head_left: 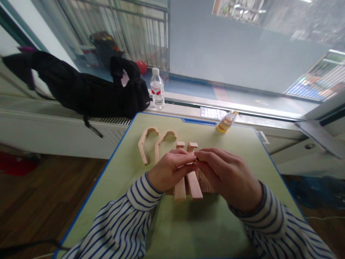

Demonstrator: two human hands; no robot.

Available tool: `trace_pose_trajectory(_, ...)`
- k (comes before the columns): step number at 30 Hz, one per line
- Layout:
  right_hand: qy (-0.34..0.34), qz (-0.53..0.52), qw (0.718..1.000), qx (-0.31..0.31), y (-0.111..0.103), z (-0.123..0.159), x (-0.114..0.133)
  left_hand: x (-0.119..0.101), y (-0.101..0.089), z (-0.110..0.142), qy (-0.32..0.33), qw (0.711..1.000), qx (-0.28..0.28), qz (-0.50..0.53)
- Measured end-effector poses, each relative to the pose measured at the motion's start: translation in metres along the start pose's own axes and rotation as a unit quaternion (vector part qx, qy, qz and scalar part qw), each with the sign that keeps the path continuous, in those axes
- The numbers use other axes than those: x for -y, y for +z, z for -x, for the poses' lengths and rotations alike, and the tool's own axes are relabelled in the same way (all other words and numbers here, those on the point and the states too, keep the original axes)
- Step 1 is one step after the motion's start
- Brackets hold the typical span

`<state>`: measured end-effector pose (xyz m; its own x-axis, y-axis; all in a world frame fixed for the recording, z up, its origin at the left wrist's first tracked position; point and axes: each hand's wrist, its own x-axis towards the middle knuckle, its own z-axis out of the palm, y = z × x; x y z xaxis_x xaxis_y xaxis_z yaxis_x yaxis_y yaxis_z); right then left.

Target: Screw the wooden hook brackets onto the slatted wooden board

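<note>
Fingers (209,157), right hand (231,176): closed on small dark item (197,159); left hand (169,167): touching, grip I cannot tell. Desk (198,228): open room near, blue edges (99,179) left, right. Hands angled inward.

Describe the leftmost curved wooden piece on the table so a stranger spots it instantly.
Find the light green table with blue edging. Toward its far left corner lie two curved, pale wooden hooks. Yours is the left hook, nearer the blue edge and visible whole; the lower end of its twin hides behind the bare left hand.
</note>
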<state>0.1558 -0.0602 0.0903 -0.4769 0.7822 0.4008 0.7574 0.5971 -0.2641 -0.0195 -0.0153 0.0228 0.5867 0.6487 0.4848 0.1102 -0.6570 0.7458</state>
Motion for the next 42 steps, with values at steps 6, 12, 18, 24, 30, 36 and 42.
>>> trace_pose_trajectory(6, 0.007, -0.006, 1.000, -0.010, 0.004, 0.002, -0.002, 0.000, -0.001, -0.001, -0.007, 1.000, 0.010, 0.013)
trace_pose_trajectory(12, 0.002, 0.011, 1.000, -0.009, 0.006, 0.000, -0.001, 0.003, 0.003, 0.003, -0.023, 0.999, -0.028, 0.013)
trace_pose_trajectory(18, -0.012, 0.009, 1.000, 0.013, 0.003, -0.001, 0.002, 0.003, 0.006, 0.004, -0.017, 0.998, -0.068, -0.004)
trace_pose_trajectory(24, -0.033, -0.004, 0.998, 0.058, -0.010, -0.006, 0.000, 0.003, 0.005, 0.003, -0.026, 0.998, -0.053, -0.012)
trace_pose_trajectory(30, -0.052, -0.005, 0.996, 0.068, -0.012, -0.006, -0.001, 0.003, 0.004, 0.002, -0.021, 0.999, -0.033, 0.001)
trace_pose_trajectory(36, -0.033, -0.011, 0.999, 0.035, -0.007, -0.003, -0.002, 0.003, 0.002, 0.001, -0.009, 1.000, -0.009, 0.010)
trace_pose_trajectory(42, -0.019, -0.016, 1.000, 0.013, -0.001, -0.002, -0.001, 0.002, 0.001, 0.000, -0.005, 1.000, 0.004, 0.015)
